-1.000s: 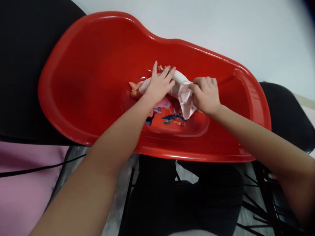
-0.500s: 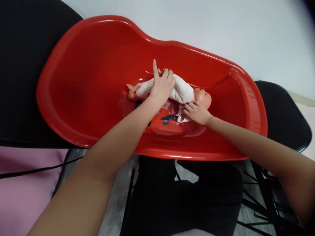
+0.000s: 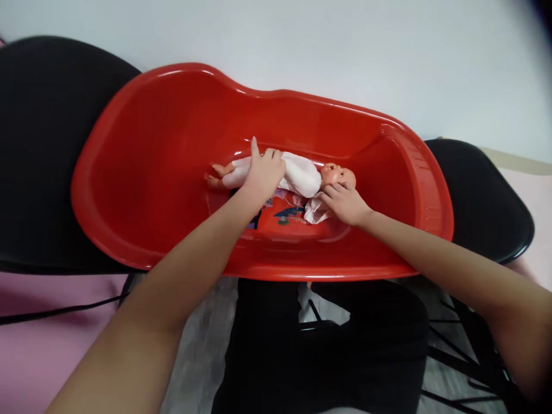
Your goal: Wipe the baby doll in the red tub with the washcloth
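Note:
A small baby doll [image 3: 302, 175] in a white suit lies on its side on the floor of a red plastic baby tub [image 3: 142, 172], head to the right and feet to the left. My left hand [image 3: 261, 172] is wrapped over the doll's hips and legs. My right hand [image 3: 345, 202] rests just below the doll's head, with its fingers closed on a crumpled pale cloth [image 3: 314, 211] that lies by the doll's shoulder. A coloured picture sticker [image 3: 284, 215] shows on the tub floor below the doll.
The tub rests across two black chairs, one at the left [image 3: 38, 161] and one at the right [image 3: 483, 201]. A white wall [image 3: 345, 52] runs behind. A third black chair seat [image 3: 319, 345] stands below the tub's near rim. A black cable [image 3: 56, 310] crosses a pink surface at lower left.
My right hand has come down from over the doll's chest to beside its head, taking the cloth with it and baring the doll's face. My left hand stays on the doll. The view has shifted downward.

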Action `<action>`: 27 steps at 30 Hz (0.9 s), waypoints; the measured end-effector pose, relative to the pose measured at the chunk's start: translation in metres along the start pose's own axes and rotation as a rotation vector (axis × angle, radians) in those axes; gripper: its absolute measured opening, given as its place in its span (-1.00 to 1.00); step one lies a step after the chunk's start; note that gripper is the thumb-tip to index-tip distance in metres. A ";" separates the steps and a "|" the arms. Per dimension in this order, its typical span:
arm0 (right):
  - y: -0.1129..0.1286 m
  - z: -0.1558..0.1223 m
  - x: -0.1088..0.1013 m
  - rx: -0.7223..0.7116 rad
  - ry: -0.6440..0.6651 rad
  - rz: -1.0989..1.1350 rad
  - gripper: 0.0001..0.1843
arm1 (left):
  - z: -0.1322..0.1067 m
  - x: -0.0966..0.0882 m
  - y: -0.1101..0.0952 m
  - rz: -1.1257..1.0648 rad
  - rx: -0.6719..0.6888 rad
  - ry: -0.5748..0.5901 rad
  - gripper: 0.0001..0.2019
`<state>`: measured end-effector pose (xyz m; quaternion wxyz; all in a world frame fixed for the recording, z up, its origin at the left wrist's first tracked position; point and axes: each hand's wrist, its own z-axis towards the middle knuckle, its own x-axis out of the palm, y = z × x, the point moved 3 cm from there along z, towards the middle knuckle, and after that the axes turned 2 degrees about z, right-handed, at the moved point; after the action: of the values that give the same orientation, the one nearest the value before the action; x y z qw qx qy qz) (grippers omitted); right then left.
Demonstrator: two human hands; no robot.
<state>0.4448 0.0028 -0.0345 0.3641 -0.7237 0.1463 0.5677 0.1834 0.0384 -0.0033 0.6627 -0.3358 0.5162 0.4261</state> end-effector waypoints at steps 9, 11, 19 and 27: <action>0.001 0.010 0.005 -0.056 -0.015 0.005 -0.62 | 0.000 -0.003 0.000 0.116 0.049 0.175 -0.62; 0.002 0.011 0.004 -0.063 -0.012 0.012 -0.60 | -0.002 -0.003 0.000 0.144 0.062 0.222 -0.64; 0.007 0.014 0.002 -0.123 0.021 0.013 -0.61 | -0.025 0.009 0.005 0.170 0.050 0.280 -0.69; 0.015 0.012 -0.005 -0.120 0.137 0.121 -0.57 | -0.064 0.002 -0.010 0.128 -0.182 0.399 -0.72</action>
<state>0.4256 -0.0005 -0.0359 0.2745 -0.7711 0.1798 0.5456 0.1674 -0.0217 -0.0205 0.4861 -0.4384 0.6169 0.4370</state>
